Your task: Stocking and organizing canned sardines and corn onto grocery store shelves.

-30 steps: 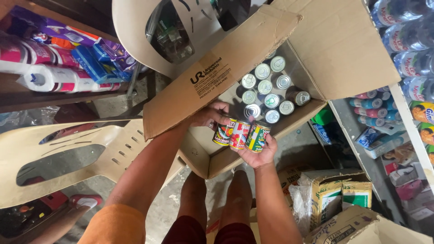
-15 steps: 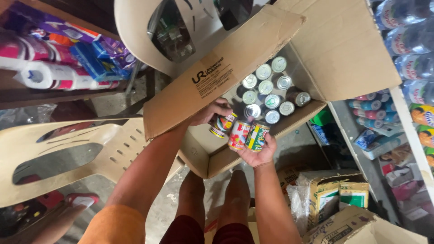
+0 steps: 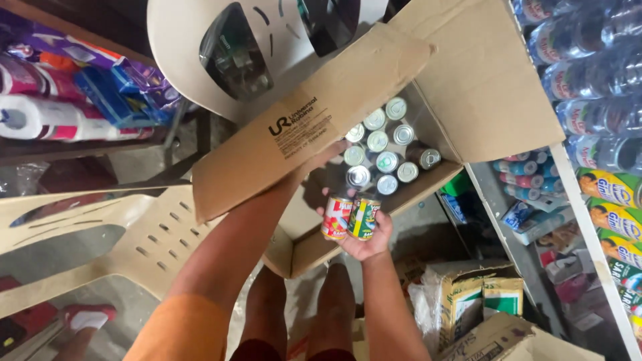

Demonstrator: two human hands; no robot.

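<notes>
Single head cam, worn on person, looks steeply down past own arms and legs at an open cardboard box (image 3: 468,100) close below, about arm's reach; plastic chair (image 3: 100,234) on left, shelf (image 3: 582,200) on right; no 2nd view to overlap with

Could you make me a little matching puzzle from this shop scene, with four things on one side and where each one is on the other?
Things:
1. two cans
2. silver-topped cans
3. water bottles
4. paper rolls

Places:
A. shelf at far left
B. held in the right hand
C. standing inside the cardboard box
D. stacked at upper right

Pairs: 1-B, 2-C, 3-D, 4-A
</notes>
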